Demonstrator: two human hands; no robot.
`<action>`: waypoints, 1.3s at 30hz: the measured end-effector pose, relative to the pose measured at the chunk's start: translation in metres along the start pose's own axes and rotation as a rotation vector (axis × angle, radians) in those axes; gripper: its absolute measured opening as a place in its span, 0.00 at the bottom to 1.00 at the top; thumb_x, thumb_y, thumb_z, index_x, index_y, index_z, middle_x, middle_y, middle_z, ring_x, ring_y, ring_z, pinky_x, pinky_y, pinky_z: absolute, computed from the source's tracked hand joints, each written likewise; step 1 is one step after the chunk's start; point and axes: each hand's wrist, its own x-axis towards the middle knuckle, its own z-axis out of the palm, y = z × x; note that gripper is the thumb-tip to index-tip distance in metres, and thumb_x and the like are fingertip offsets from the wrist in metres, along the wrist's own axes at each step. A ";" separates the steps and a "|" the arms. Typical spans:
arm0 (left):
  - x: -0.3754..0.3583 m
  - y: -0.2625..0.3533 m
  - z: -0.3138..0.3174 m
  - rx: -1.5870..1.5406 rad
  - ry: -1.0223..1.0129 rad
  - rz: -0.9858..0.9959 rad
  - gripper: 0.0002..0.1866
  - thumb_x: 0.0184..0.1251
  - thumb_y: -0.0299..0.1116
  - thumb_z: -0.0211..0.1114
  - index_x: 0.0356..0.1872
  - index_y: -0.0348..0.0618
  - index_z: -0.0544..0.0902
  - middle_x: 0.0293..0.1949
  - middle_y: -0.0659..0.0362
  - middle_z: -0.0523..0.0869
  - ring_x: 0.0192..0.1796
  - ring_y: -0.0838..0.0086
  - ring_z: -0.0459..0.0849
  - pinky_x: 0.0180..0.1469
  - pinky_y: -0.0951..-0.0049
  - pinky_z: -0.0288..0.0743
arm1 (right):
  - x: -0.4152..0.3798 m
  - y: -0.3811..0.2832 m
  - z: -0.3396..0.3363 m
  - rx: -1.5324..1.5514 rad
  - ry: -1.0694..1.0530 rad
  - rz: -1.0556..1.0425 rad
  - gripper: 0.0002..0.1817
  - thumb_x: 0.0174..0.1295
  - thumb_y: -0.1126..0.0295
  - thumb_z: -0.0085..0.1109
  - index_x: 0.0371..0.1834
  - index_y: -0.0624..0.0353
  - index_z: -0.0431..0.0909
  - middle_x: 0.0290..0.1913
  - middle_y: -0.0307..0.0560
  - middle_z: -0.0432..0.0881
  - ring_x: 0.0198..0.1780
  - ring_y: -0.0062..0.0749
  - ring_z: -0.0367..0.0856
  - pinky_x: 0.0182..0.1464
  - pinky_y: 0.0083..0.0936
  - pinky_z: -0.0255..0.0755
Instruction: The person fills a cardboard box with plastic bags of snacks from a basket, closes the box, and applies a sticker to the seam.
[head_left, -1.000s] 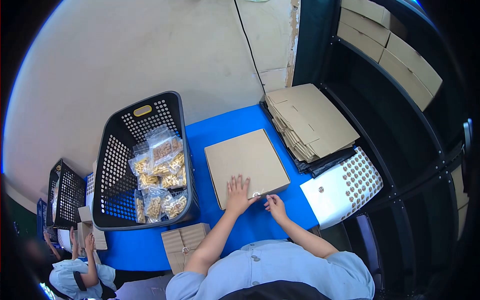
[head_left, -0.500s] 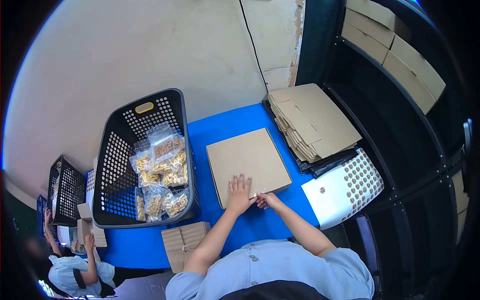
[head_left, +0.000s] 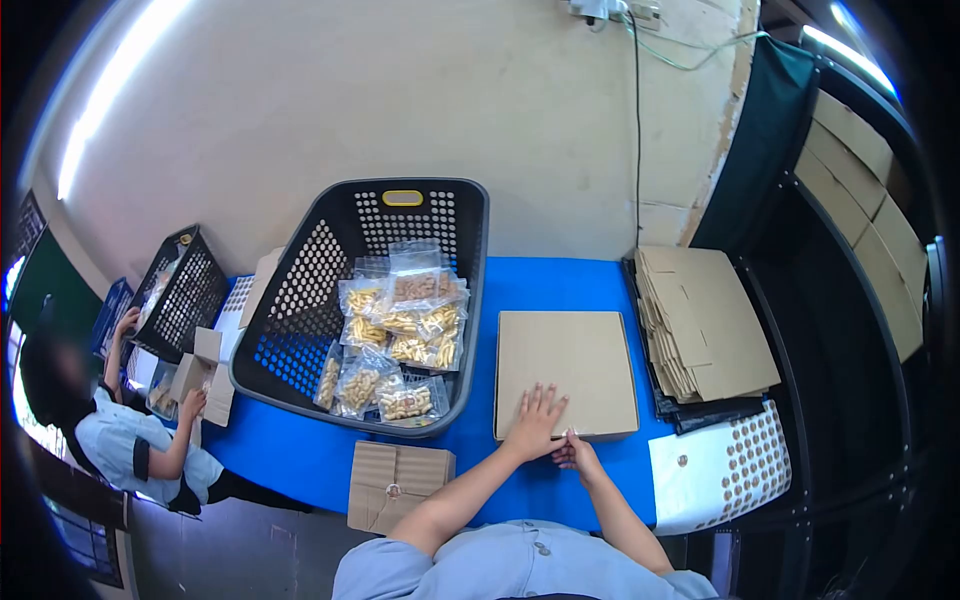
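A closed cardboard box [head_left: 566, 365] lies flat on the blue table. My left hand [head_left: 535, 425] rests on its lid near the front edge, palm down and fingers spread. My right hand [head_left: 577, 456] is beside it at that front edge, fingers curled in and thumb and fingertips pinched on a small pale sticker [head_left: 568, 434], partly hidden by the fingers. To the right lies a white sheet [head_left: 690, 485] of round brown stickers. Left of my forearm sits a smaller closed cardboard box [head_left: 425, 475] with a round sticker on its flap.
A black perforated basket [head_left: 470, 330] holds several clear bags of snack-like pieces. Flattened cardboard boxes [head_left: 715, 320] are stacked at the right on black plastic. Dark shelves [head_left: 800, 300] stand beyond. At far left, another person [head_left: 130, 440] handles an open box near a second basket [head_left: 195, 300].
My view has tilted up and turned left, so everything sits lower and farther right. Both hands stay at the box's front edge, the right one still at the sticker.
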 end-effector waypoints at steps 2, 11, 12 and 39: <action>-0.001 -0.001 -0.001 0.018 -0.019 0.016 0.45 0.58 0.56 0.61 0.74 0.51 0.55 0.74 0.44 0.50 0.76 0.44 0.43 0.73 0.41 0.38 | -0.003 -0.007 -0.005 0.044 -0.085 0.011 0.29 0.72 0.43 0.36 0.37 0.56 0.78 0.33 0.44 0.82 0.37 0.29 0.80 0.42 0.28 0.72; 0.001 -0.005 0.001 0.025 -0.016 0.045 0.43 0.59 0.56 0.59 0.74 0.54 0.55 0.74 0.46 0.51 0.75 0.44 0.46 0.72 0.38 0.40 | -0.006 -0.012 -0.007 -0.390 0.046 -0.090 0.34 0.70 0.41 0.38 0.46 0.66 0.77 0.31 0.51 0.84 0.32 0.31 0.82 0.37 0.28 0.73; 0.000 -0.004 0.002 0.037 -0.030 0.043 0.42 0.60 0.56 0.58 0.74 0.55 0.56 0.74 0.46 0.52 0.75 0.44 0.47 0.72 0.38 0.41 | -0.006 -0.012 -0.005 -0.360 0.062 -0.110 0.34 0.69 0.40 0.40 0.44 0.65 0.78 0.30 0.52 0.84 0.30 0.31 0.81 0.35 0.26 0.72; -0.002 -0.001 -0.004 0.043 -0.037 0.043 0.39 0.62 0.52 0.58 0.74 0.57 0.55 0.74 0.46 0.53 0.75 0.42 0.47 0.72 0.37 0.41 | -0.006 -0.008 0.013 -0.113 0.174 0.000 0.30 0.62 0.37 0.48 0.37 0.57 0.78 0.31 0.46 0.82 0.30 0.29 0.80 0.32 0.24 0.71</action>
